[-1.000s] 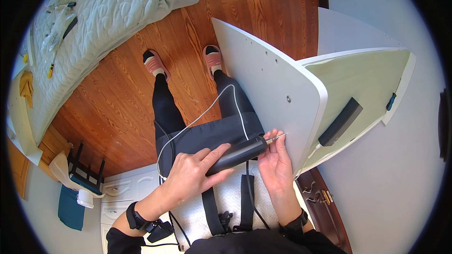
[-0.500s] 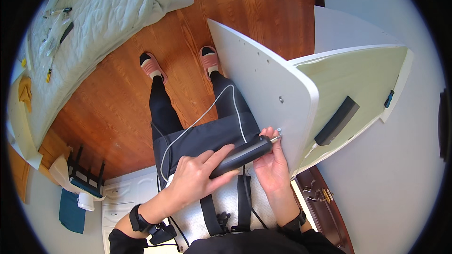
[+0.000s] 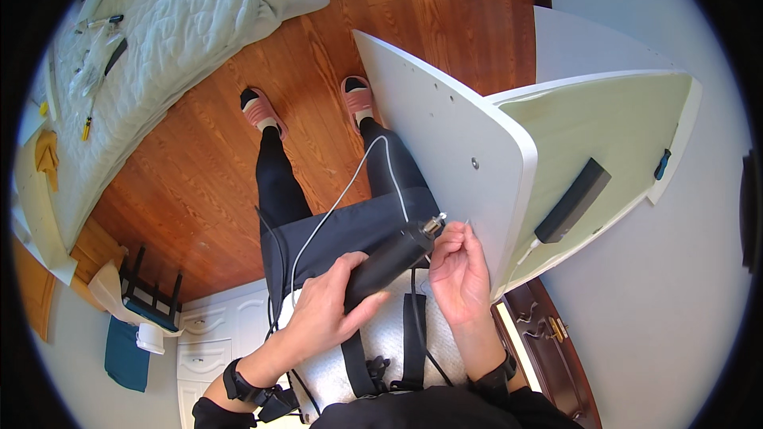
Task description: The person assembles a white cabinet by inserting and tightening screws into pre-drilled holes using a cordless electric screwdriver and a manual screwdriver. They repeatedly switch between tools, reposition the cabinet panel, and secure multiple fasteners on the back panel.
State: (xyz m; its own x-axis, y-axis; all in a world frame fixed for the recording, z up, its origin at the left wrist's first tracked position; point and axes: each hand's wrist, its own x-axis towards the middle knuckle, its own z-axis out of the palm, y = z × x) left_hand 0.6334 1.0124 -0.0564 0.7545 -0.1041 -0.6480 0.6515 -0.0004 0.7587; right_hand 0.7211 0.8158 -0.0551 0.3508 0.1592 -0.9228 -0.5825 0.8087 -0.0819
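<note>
Fingers of your left hand (image 3: 322, 314) wrap around the black electric screwdriver (image 3: 391, 258), gripping its barrel low in front of your waist. The tool's metal tip points up and right, toward the edge of the white panel (image 3: 445, 143). Your right hand (image 3: 459, 274) sits just beside that tip, thumb and forefinger pinched together close to it; whatever they pinch is too small to make out. The panel stands on edge by your right leg, several small holes showing in its face, and joins a pale green board (image 3: 604, 135) that carries a flat black box (image 3: 574, 200) and a small blue clip (image 3: 661, 164). A white cable (image 3: 342, 199) runs down across your dark apron. Your feet in pink slippers (image 3: 261, 111) stand on the wooden floor (image 3: 207, 183). A quilted bed (image 3: 151, 40) lies upper left with a few small tools on it, and a white dresser (image 3: 203, 334) is lower left.
</note>
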